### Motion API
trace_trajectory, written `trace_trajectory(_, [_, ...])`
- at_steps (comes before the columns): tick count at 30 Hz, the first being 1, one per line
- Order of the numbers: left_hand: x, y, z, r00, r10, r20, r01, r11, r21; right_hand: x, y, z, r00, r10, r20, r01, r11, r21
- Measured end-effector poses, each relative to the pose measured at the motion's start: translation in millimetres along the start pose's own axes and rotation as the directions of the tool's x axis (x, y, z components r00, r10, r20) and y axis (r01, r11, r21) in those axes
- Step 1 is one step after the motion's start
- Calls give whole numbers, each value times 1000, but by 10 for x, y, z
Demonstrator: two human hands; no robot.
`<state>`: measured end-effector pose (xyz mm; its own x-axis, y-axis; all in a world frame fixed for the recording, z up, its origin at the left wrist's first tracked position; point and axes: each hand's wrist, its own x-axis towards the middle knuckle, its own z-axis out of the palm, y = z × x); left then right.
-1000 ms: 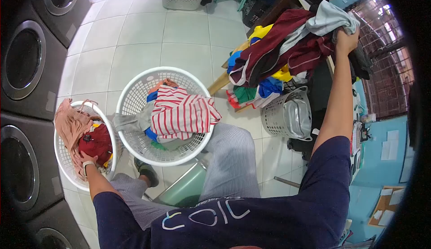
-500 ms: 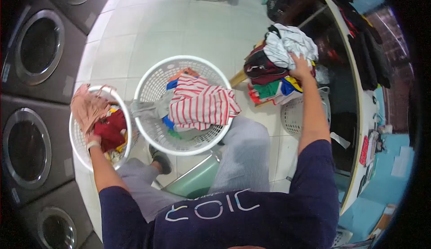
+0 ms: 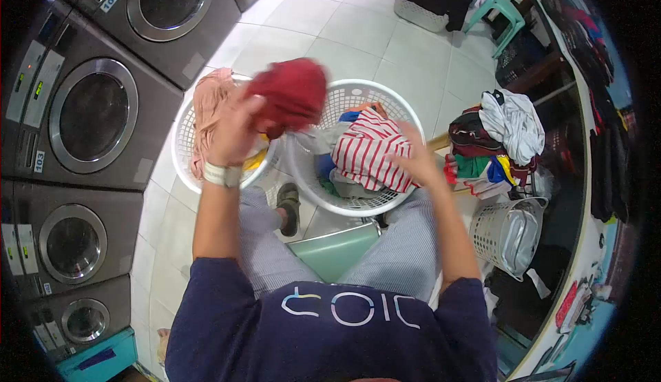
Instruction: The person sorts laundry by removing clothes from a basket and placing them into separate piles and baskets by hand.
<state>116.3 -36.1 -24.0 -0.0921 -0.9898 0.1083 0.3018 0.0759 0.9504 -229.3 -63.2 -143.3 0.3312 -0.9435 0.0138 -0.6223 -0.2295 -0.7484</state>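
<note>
My left hand is closed on a red cloth garment, held up over the gap between two white laundry baskets and blurred by motion. Below it, the left basket holds a peach garment draped over its rim and something yellow. A larger basket in the middle contains a red-and-white striped garment on top of grey, blue and orange clothes. Over the right side of that basket, beside the striped garment, hovers my right hand, slightly smeared, fingers apart and nothing in them.
At right, a clothes pile with a white garment on top stands near another basket. Front-loading machines line the left. A green seat is between my legs; a green stool stands farther back.
My left hand has lifted the red garment out of the left basket. My right hand has left the white garment on the pile and come over the middle basket. The view has shifted.
</note>
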Motion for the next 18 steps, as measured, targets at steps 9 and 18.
trace_trajectory(9, [-107, -51, 386, 872, 204, 446, -464, 637, 616, -261, -1342, 116, 993, -101, 65, -20, 391, 920])
trace_trajectory(18, [63, -529, -71, 957, -239, 162, 171, 922, 348, 12, -531, -282, 992, -109, 71, -107, -372, 922])
